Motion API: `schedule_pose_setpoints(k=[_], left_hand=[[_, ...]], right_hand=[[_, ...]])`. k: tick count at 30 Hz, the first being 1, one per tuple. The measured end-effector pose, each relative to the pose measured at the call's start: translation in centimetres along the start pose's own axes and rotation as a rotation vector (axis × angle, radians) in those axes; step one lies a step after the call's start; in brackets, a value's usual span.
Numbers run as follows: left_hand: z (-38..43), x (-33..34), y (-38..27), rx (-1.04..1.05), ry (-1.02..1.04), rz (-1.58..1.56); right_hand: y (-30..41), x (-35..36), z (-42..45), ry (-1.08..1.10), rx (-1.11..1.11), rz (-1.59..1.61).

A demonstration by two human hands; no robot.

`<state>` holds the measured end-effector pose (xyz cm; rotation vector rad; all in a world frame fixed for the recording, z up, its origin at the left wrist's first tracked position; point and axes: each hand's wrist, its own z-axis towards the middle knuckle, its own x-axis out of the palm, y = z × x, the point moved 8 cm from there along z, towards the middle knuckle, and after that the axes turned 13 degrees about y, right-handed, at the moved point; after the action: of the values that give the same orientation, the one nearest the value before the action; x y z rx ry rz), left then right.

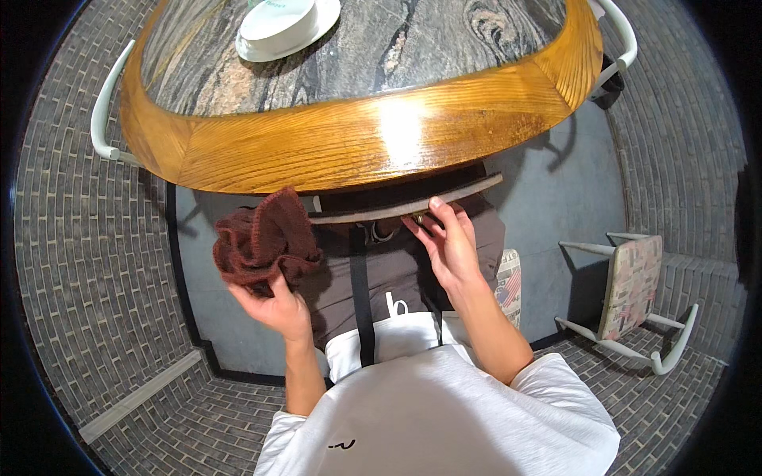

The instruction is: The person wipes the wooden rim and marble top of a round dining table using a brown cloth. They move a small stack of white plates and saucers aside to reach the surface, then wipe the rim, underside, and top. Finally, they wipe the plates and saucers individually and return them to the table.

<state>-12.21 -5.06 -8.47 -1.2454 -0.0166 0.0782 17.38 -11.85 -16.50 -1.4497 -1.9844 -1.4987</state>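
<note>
A crumpled dark red cloth (pixel 265 241) with a stitched edge is bunched in my left hand (pixel 271 306), below the table's front edge. With thumb and fingers my right hand (pixel 446 244) grips the front panel of a drawer (pixel 381 208) under the tabletop. The drawer stands partly pulled out, its dark inside showing only as a narrow strip. A small metal knob (pixel 419 219) shows beside my right fingers. Above both hands runs the glossy wooden rim (pixel 297 154) of the table, around a grey stone-patterned top (pixel 369 53).
White dishes (pixel 286 30) are stacked on the table's far left part. A chair (pixel 634 285) with a print-patterned seat stands at the right, by the brick-patterned wall (pixel 684 178). White chair frames (pixel 107 113) flank the table. Grey floor (pixel 553 196) lies below.
</note>
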Motion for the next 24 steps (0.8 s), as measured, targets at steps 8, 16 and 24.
schedule_pose_setpoints(k=[8,16,24], left_hand=[[-1.7,6.6,-4.4,0.582,0.750,0.586],[-3.6,12.3,-5.6,0.611,0.887,0.687],[-5.6,19.2,-6.8,0.721,0.957,0.606]], right_hand=[[-0.3,-1.6,-4.0,0.027,0.020,-0.088],[0.4,-5.0,-2.0,0.309,0.062,0.050],[0.5,-4.6,-1.9,0.401,0.092,0.195]])
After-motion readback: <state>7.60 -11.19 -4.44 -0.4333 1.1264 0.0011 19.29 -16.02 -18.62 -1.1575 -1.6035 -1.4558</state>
